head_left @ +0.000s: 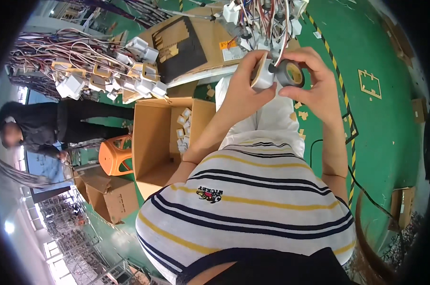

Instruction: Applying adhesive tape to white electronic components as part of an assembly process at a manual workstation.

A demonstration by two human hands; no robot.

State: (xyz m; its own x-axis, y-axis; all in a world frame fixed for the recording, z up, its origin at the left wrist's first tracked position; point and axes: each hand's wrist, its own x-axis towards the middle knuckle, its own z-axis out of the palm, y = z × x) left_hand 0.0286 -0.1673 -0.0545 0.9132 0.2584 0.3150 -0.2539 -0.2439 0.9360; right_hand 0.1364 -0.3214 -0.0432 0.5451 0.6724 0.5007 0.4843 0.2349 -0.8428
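My left hand [245, 90] is closed round a white connector block [264, 76] with a tan edge, its fingers and thumb on either side. In my right hand [314, 80] is a roll of grey tape [290, 73], pinched between thumb and fingers right beside the block. A cable runs up from the block toward a hanging bundle of wires [267, 23] with white connectors, just beyond my hands. Whether a strip of tape reaches from the roll to the block, I cannot tell.
An open cardboard box [151, 137] holding several small white blocks [183, 128] stands at my left. Beyond it lie bundled cables [86, 52] with white connectors. An orange stool [114, 156] and a person in dark clothes [44, 126] are farther left. A black cable [371, 202] crosses the green floor at right.
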